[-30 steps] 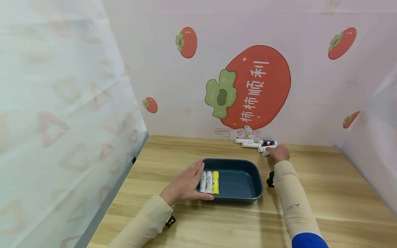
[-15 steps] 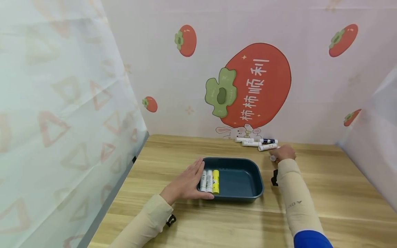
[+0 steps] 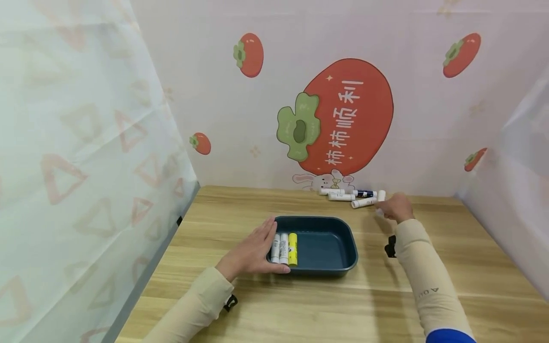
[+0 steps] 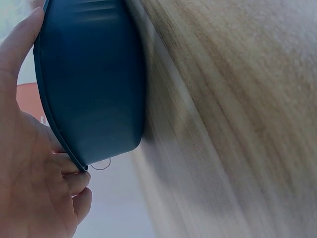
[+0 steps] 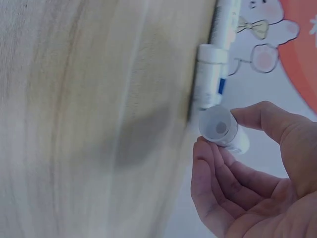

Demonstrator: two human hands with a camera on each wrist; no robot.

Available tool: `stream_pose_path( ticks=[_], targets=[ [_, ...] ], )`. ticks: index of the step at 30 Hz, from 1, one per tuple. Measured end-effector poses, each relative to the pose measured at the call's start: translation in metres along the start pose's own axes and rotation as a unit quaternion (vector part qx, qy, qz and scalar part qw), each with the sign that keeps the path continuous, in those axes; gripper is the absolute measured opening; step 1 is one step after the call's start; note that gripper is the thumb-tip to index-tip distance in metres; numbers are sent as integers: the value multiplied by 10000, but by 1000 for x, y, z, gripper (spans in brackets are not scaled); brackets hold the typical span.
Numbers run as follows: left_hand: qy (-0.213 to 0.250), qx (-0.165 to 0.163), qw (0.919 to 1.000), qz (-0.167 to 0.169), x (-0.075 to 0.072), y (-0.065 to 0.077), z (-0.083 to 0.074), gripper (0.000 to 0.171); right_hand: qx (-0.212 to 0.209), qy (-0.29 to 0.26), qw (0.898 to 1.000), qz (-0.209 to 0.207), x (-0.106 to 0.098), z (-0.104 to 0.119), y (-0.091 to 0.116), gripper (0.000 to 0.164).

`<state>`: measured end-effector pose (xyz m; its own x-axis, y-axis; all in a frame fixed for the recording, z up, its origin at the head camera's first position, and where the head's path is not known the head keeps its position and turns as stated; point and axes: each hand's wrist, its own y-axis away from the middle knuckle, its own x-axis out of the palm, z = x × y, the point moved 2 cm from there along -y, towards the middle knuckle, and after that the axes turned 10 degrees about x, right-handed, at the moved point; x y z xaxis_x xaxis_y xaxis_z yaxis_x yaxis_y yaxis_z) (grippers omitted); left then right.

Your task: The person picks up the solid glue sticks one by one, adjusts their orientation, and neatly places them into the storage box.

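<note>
My left hand (image 3: 252, 251) grips the left end of a dark teal tray (image 3: 322, 250), thumb on the near rim and fingers at the far rim; in the left wrist view fingertips bend over its edge. Inside the tray, at its left end, two white glue sticks (image 3: 284, 248) lie beside a yellow one (image 3: 293, 249). Right of the tray, toward the back, my right hand (image 3: 398, 207) pinches a white glue stick (image 5: 218, 124) between thumb and fingers. One hollow end of it faces the right wrist camera. The palm hides part of the stick in the head view.
Near the back wall lie several more glue sticks: white ones (image 3: 341, 196) and a dark blue one (image 3: 364, 194). A printed backdrop (image 3: 240, 105) rises at the table's rear edge. Wooden tabletop (image 3: 326, 305) extends around the tray.
My right hand has drawn one white glue stick away from the group, to the right, and turned it more end-on. My left hand stays at the tray. The head view has shifted slightly.
</note>
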<state>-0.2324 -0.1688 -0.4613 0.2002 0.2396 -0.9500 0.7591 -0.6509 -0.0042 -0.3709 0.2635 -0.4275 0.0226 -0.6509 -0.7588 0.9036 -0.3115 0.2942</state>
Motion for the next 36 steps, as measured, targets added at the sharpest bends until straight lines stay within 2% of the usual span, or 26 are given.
stream_pose_path(
  ticks=[7,13,18,25,30,36],
  targets=[
    [-15,23,10000,1,1,-2,1,132,-184,445,9987,168,-5,8,12,39],
    [34,-11,10000,-21,1,-2,2,133,-510,634,9960,373,8,9,28,40],
    [49,-52,10000,4,1,-1,2,133,-915,562,9919,672,22,17,55,37],
    [-4,16,10000,10,0,-1,2,133,-1690,821,9789,798,37,43,103,31],
    [-7,5,10000,34,-1,-1,2,133,-1914,1005,9715,968,57,61,129,30],
    [94,-98,9999,31,0,-3,-1,134,-1758,1211,9705,1118,97,71,143,38]
  ],
)
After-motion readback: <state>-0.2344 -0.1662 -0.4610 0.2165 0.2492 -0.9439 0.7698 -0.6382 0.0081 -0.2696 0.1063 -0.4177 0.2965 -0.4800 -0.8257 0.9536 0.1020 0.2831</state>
